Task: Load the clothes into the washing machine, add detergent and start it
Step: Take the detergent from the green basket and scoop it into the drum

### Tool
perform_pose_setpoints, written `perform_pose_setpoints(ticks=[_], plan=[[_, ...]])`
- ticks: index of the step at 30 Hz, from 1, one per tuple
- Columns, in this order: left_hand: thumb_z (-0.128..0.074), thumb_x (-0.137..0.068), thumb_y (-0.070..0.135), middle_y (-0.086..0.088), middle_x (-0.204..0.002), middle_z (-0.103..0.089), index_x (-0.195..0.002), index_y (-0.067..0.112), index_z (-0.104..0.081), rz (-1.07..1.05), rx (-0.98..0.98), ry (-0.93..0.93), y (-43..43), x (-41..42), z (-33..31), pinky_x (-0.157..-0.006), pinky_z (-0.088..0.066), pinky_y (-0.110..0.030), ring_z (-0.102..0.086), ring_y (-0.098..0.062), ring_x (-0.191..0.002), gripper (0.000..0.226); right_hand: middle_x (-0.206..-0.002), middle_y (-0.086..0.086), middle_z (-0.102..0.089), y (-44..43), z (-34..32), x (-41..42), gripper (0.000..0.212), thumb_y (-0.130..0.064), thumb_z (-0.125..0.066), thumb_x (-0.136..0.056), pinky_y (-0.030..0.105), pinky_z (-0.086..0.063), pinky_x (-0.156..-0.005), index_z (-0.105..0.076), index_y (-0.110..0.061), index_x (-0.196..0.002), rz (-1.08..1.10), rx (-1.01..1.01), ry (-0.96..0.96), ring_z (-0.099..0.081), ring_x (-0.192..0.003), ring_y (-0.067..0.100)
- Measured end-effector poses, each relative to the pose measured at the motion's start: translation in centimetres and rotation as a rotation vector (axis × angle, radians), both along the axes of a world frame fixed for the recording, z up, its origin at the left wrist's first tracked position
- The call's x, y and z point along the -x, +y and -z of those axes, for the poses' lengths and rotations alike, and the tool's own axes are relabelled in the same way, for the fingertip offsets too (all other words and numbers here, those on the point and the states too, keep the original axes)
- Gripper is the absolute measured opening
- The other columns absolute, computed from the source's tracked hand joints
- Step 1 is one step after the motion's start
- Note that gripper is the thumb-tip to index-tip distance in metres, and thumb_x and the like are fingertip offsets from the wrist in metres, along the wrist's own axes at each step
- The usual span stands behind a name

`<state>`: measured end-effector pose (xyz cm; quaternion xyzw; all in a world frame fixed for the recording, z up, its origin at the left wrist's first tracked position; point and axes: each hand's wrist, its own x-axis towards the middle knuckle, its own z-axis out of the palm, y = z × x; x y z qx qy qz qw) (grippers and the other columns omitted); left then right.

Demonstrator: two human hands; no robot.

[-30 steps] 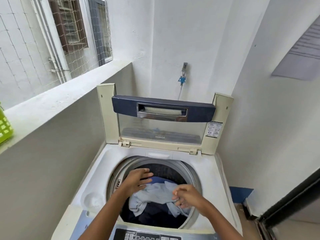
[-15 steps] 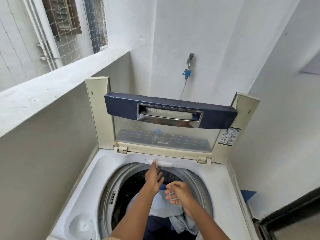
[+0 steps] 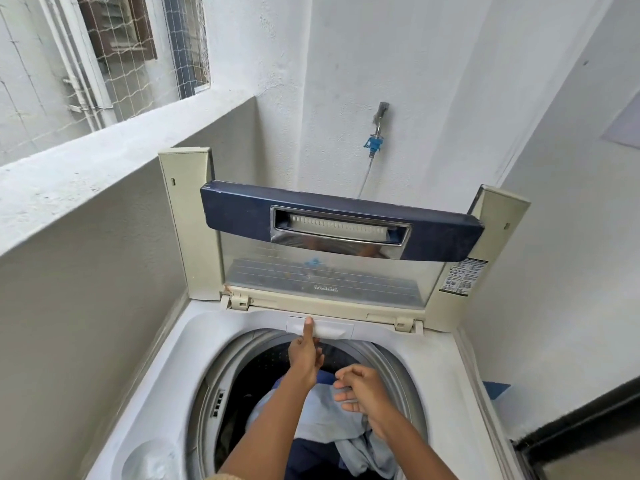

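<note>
Left hand (image 3: 304, 356) presses 1 straight finger on smooth rectangular flap (image 3: 332, 330); right hand (image 3: 362, 393) hangs loosely curled, empty, over crumpled clothes (image 3: 322, 415).

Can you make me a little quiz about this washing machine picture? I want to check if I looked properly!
1. Fill the gap: the clothes lie inside the washing machine's ____.
2. True or false: the lid stands open.
3. What does the left hand's pointing finger touch? A the clothes; B the small white flap at the back rim; C the lid.
Key: 1 drum; 2 true; 3 B.
</note>
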<state>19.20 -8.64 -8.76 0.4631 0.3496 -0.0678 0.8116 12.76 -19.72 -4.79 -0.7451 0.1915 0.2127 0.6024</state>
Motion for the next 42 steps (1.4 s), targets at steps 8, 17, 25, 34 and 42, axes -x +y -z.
perform_pose_setpoints(ticks=[8,17,25,34,42], plan=[[-0.050,-0.087,0.054,-0.011,-0.070,-0.050,-0.072,0.008,-0.046,0.008,-0.215,-0.062,-0.2,0.4,0.5,-0.045,-0.029,-0.027,-0.031,-0.014,-0.047,0.049,-0.072,0.009,-0.059,-2.0,0.7,0.3,0.017,-0.004,-0.045,-0.091,0.022,-0.038,-0.046,-0.059,-0.005,-0.082,0.037,0.001,0.034,-0.054,-0.049,0.015],[-0.052,-0.084,0.056,-0.008,-0.062,-0.048,-0.070,0.008,-0.049,-0.030,-0.378,0.038,-0.5,0.8,0.7,-0.063,-0.044,-0.040,-0.043,-0.022,-0.059,0.050,-0.067,0.010,-0.057,-3.6,0.9,0.1,0.017,0.002,-0.045,-0.089,0.019,-0.032,-0.044,-0.059,-0.003,-0.079,0.058,-0.021,0.054,-0.050,-0.044,0.016],[-0.052,-0.090,0.043,-0.009,-0.055,-0.042,-0.074,0.006,-0.050,-0.009,-0.300,0.050,0.1,4.3,0.9,-0.044,-0.031,-0.027,-0.035,-0.017,-0.043,0.040,-0.073,0.009,-0.057,-2.8,1.4,1.6,0.014,-0.002,-0.045,-0.087,0.021,-0.036,-0.043,-0.059,-0.006,-0.086,0.043,0.008,0.056,-0.052,-0.049,0.018],[-0.051,-0.091,0.041,-0.009,-0.061,-0.052,-0.075,0.002,-0.056,0.082,-0.220,0.101,0.7,4.4,-0.9,-0.041,-0.029,-0.024,-0.037,-0.017,-0.044,0.043,-0.120,0.009,-0.056,-2.1,0.7,2.2,0.062,-0.005,-0.051,-0.087,0.022,-0.042,-0.049,-0.032,-0.028,-0.141,0.005,0.049,-0.014,-0.054,-0.073,0.013],[-0.054,-0.089,0.030,-0.018,-0.098,-0.069,-0.111,-0.003,-0.052,0.097,-0.187,0.097,1.6,4.2,-0.1,-0.036,-0.028,-0.017,-0.050,-0.013,-0.038,0.040,-0.158,-0.008,0.005,-1.6,0.0,2.3,0.073,0.002,-0.043,-0.089,0.012,-0.023,-0.097,-0.009,-0.021,-0.149,-0.380,0.301,-0.219,-0.006,-0.145,0.011]])
